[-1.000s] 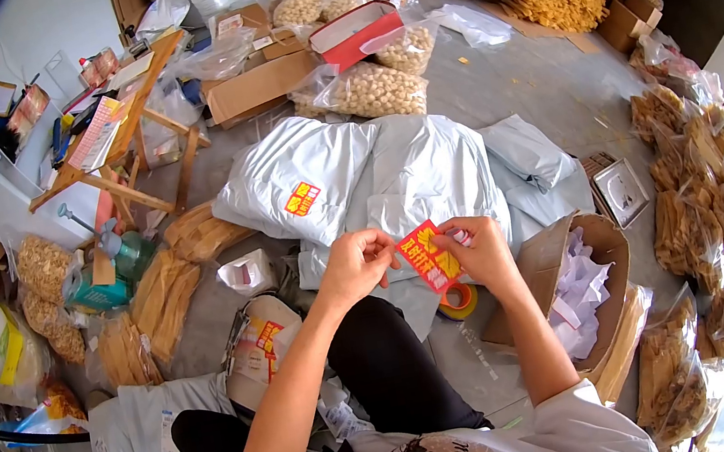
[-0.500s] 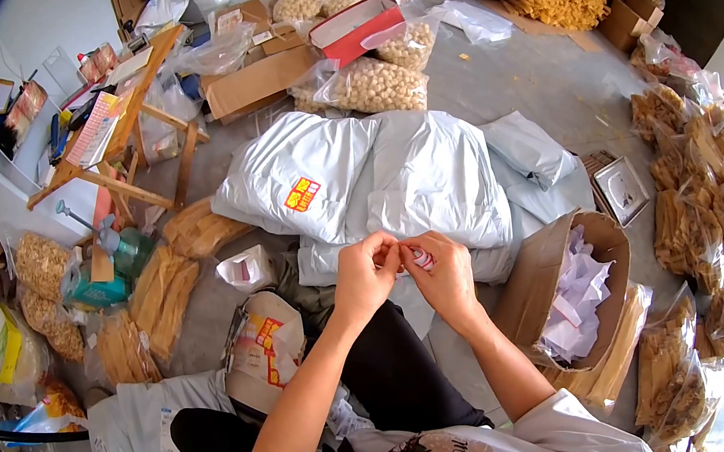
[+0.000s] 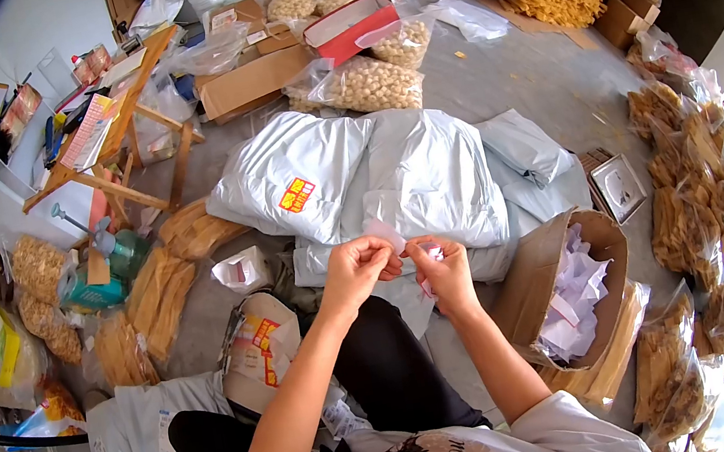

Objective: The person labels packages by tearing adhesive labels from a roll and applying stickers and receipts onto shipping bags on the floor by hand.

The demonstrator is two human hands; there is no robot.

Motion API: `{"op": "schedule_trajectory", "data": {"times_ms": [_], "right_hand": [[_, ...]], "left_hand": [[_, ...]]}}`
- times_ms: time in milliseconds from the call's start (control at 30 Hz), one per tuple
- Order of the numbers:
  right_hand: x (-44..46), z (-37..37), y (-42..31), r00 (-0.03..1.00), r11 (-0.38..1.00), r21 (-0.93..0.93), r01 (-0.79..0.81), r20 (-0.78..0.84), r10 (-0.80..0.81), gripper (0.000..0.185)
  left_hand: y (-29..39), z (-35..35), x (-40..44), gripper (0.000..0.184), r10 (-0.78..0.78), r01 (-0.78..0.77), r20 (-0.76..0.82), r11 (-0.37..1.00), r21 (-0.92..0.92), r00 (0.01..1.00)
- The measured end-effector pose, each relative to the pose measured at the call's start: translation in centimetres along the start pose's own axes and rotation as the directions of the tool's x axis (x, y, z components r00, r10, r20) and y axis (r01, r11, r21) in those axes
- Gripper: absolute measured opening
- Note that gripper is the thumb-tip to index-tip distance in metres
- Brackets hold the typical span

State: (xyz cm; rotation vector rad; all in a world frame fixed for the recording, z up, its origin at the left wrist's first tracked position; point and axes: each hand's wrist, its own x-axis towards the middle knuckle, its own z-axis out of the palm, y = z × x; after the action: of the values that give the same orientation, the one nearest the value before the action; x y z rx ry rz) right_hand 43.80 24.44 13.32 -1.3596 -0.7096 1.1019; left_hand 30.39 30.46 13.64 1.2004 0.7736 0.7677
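Note:
My left hand point(image 3: 355, 272) pinches a small pale pinkish slip point(image 3: 384, 234) that sticks up beyond the fingertips. Close beside it, my right hand point(image 3: 448, 277) is closed on a small pink-and-white piece point(image 3: 434, 254), mostly hidden by the fingers. The fingertips of both hands nearly meet. Whether the two pieces are joined I cannot tell. Just beyond the hands lie large stuffed grey-white plastic mailer bags point(image 3: 429, 173), one with a red-and-yellow label point(image 3: 296, 195).
Right of my hands stands an open cardboard box point(image 3: 524, 295) of crumpled white paper point(image 3: 574, 296). A small white box point(image 3: 241, 271) and an open-topped container point(image 3: 258, 346) sit to the left. Bagged dried goods point(image 3: 695, 173) line the right side; a wooden stand point(image 3: 118, 122) is at back left.
A pale slip now shows above my left fingertips. My right hand has turned slightly, and the red-and-white marking seen in it before no longer shows. The view has shifted slightly.

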Motion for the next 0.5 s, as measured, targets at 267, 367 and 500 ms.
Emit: {"op": "schedule_trajectory", "data": {"times_ms": [267, 367, 500], "right_hand": [[-0.4, 0.9, -0.5, 0.843, 0.65, -0.592, 0.476, 0.096, -0.53, 0.006], [-0.6, 0.9, -0.9, 0.795, 0.532, -0.661, 0.529, 0.167, -0.583, 0.01], [-0.9, 1.0, -1.2, 0.796, 0.454, -0.72, 0.524, 0.225, -0.562, 0.018]], "left_hand": [[-1.3, 0.6, 0.3, 0.01, 0.135, -0.114, -0.09, 0.972, 0.203, 0.987], [-1.5, 0.6, 0.3, 0.008, 0.185, -0.143, -0.092, 0.928, 0.343, 0.978], [-0.8, 1.0, 0.1, 0.006, 0.269, -0.195, -0.099, 0.864, 0.464, 0.958]]}}
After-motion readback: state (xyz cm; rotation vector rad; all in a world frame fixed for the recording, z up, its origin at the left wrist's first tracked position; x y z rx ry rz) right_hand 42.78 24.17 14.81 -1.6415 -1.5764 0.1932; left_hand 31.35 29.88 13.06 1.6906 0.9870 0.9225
